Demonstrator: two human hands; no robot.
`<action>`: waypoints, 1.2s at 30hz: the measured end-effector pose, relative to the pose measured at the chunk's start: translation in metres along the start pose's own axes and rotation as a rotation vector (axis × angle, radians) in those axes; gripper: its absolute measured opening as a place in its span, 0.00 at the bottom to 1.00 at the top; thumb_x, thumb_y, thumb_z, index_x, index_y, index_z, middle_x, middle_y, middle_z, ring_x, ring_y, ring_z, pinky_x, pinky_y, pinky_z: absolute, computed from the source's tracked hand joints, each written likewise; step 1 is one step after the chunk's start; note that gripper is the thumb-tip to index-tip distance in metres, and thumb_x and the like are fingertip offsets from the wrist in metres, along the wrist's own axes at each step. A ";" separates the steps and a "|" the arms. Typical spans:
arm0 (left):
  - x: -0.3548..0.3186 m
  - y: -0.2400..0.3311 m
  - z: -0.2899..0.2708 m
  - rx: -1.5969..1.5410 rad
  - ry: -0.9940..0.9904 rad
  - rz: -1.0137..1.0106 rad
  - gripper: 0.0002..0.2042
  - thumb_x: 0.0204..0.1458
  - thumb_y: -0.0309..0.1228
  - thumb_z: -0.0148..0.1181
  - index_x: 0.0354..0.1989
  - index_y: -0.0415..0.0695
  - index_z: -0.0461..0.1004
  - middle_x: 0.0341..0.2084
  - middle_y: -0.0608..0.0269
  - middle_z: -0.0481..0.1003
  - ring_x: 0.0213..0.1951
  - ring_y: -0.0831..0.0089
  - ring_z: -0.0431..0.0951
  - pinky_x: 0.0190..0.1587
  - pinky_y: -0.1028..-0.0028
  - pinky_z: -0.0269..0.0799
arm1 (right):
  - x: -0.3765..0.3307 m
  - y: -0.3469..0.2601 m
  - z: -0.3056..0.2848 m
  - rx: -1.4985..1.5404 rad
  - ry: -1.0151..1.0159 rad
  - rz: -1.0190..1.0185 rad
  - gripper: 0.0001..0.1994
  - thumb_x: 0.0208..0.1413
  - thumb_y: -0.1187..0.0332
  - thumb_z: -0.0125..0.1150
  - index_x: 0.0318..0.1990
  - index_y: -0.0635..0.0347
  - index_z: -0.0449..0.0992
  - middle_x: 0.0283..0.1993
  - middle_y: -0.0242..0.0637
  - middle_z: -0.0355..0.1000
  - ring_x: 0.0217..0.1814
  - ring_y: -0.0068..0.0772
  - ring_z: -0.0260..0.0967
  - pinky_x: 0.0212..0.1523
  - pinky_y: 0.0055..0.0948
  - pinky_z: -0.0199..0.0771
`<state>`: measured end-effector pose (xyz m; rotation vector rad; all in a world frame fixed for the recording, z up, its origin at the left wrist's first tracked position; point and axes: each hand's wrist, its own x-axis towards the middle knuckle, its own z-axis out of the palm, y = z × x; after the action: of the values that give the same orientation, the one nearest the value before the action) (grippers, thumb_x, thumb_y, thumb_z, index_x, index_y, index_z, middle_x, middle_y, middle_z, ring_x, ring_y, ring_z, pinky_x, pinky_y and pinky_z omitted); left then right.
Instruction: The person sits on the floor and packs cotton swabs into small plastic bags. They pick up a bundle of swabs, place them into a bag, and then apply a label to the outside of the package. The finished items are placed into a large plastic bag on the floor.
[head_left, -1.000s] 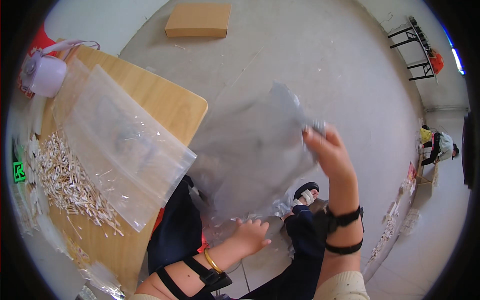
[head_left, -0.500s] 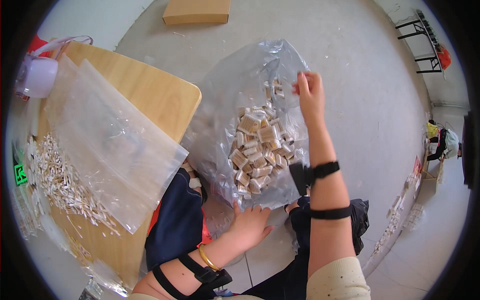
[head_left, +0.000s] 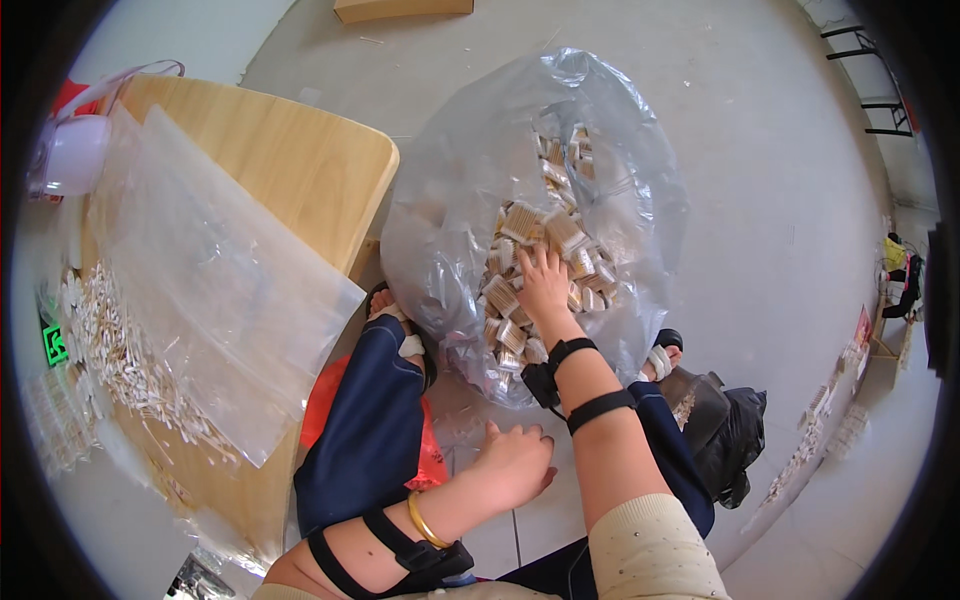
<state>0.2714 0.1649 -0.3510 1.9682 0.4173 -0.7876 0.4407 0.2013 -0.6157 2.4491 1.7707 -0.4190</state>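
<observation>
A large clear plastic bag (head_left: 430, 225) stands on the floor between my feet with its mouth spread wide. Inside lie many small clear-wrapped packs of cotton swabs (head_left: 522, 222). My right hand (head_left: 546, 287) reaches into the bag, fingers spread and resting on the packs, gripping none that I can see. Short of the bag's near edge, my left hand (head_left: 512, 467) hovers with nothing visible in it. Its thumb is apart from the loosely bent fingers, whose tips are partly hidden.
To the left, a wooden table (head_left: 310, 150) carries flat clear plastic sheeting (head_left: 230, 290) and a heap of loose cotton swabs (head_left: 125, 350). A red bag (head_left: 325, 405) is by my left leg, a black bag (head_left: 738, 440) by my right. A cardboard box (head_left: 405, 10) lies at the far edge.
My right hand has left the bag's right rim and come down onto the packs. My left hand has drawn back from the near rim. The bag's mouth is spread wider.
</observation>
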 end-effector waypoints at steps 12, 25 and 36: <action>0.000 -0.002 0.007 0.026 0.098 0.029 0.20 0.56 0.43 0.58 0.51 0.42 0.71 0.44 0.55 0.73 0.48 0.57 0.75 0.50 0.49 0.64 | 0.000 0.040 -0.044 0.398 -0.148 0.281 0.22 0.44 0.55 0.71 0.41 0.59 0.71 0.38 0.45 0.77 0.40 0.48 0.76 0.43 0.40 0.75; -0.026 0.034 -0.013 -1.322 0.760 0.392 0.31 0.62 0.54 0.49 0.63 0.40 0.56 0.42 0.56 0.73 0.43 0.67 0.77 0.41 0.69 0.76 | -0.196 0.013 -0.311 1.495 0.143 0.225 0.17 0.58 0.63 0.66 0.47 0.62 0.68 0.41 0.29 0.70 0.43 0.18 0.65 0.48 0.21 0.65; -0.213 0.131 0.030 -1.466 0.599 0.634 0.19 0.60 0.45 0.58 0.48 0.42 0.69 0.36 0.67 0.74 0.37 0.81 0.76 0.34 0.77 0.73 | -0.389 -0.083 -0.422 1.719 0.479 0.030 0.12 0.63 0.69 0.58 0.50 0.63 0.66 0.42 0.25 0.66 0.44 0.14 0.60 0.48 0.19 0.62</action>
<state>0.1802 0.0798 -0.1323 0.7443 0.4591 0.5078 0.3202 -0.0308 -0.0981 3.7111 1.6822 -2.2828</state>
